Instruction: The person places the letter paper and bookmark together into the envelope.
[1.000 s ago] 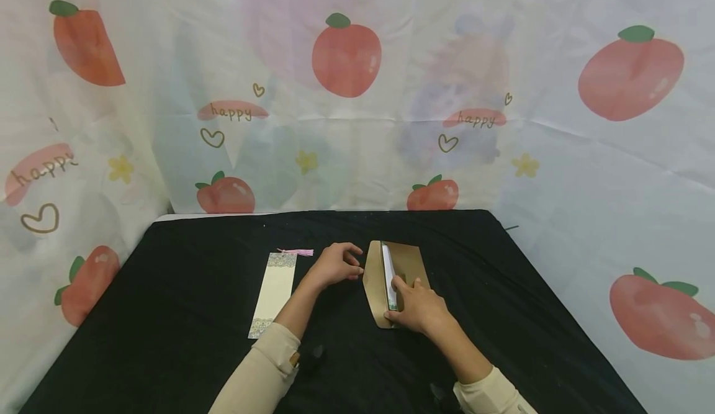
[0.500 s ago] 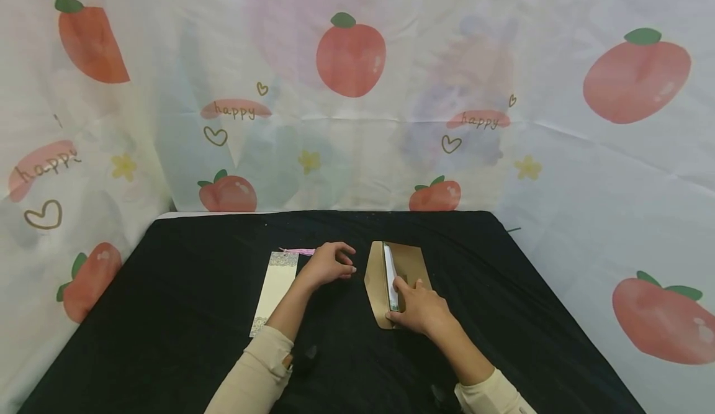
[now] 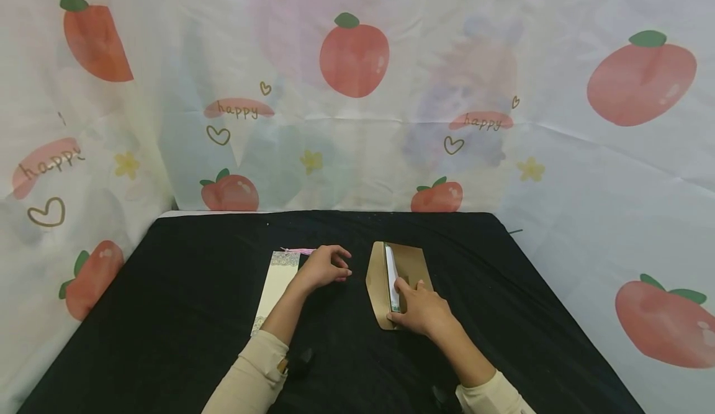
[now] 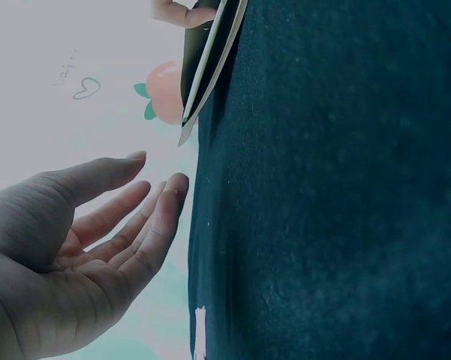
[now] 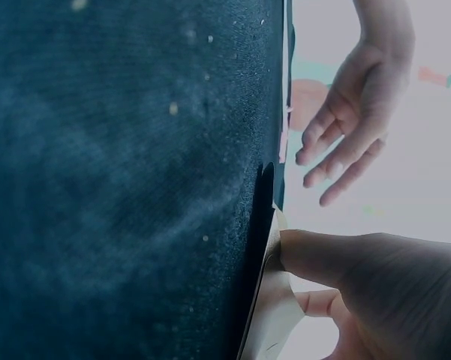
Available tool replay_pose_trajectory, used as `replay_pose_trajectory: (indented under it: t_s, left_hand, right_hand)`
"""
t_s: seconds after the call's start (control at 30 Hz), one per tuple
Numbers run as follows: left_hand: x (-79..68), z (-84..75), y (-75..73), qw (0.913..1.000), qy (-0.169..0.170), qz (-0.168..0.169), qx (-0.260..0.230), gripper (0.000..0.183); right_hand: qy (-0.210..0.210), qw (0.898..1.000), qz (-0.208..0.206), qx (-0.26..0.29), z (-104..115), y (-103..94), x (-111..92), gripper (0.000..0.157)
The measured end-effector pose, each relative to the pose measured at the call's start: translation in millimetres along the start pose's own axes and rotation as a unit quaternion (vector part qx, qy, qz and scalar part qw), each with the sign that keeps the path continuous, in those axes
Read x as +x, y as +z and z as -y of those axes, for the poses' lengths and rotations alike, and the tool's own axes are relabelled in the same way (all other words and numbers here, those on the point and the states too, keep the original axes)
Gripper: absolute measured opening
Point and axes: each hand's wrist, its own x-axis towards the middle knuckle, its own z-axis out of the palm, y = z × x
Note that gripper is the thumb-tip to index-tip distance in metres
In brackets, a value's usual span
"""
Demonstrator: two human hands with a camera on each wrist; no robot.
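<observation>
A brown kraft envelope [image 3: 412,261] lies on the black cloth, its flap spread to the left. A white paper strip with a green edge [image 3: 392,271] shows along its opening. My right hand [image 3: 422,308] holds the envelope at its near end, thumb on the edge and a bent finger by the opening; the right wrist view shows the thumb [image 5: 315,255] pressed on it. My left hand [image 3: 323,268] hovers between envelope and bookmark, fingers loosely bent and holding nothing. The cream bookmark [image 3: 277,277] with patterned ends lies at left, partly hidden by the left forearm.
A pink tassel [image 3: 296,251] lies at the bookmark's far end, partly behind the left hand. The black cloth [image 3: 167,308] covers the table. Behind and on both sides hangs a pale curtain [image 3: 380,153] printed with fruit and hearts.
My left hand has drawn away from the envelope's flap, leftward toward the bookmark. The right hand stays at the envelope. The head view has shifted slightly.
</observation>
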Motion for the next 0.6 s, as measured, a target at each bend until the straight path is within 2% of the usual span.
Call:
replay_pose_trajectory:
  t_s: [0.17, 0.37, 0.6]
  left_hand:
    - [-1.0, 5.2, -4.1, 1.0, -0.001, -0.002, 0.008, 0.036]
    - [-8.4, 12.1, -15.8, 0.9999, -0.005, -0.01, 0.008, 0.033]
    - [-16.2, 26.8, -29.4, 0.999, -0.034, -0.023, -0.017, 0.033]
  right_hand:
    - [-0.002, 1.0, -0.001, 0.001, 0, 0.1, 0, 0.062]
    - [-0.005, 1.0, -0.004, 0.005, 1, -1.7, -1, 0.062]
    - [-0.007, 1.0, -0.007, 0.003, 0, -1.1, -2, 0.061]
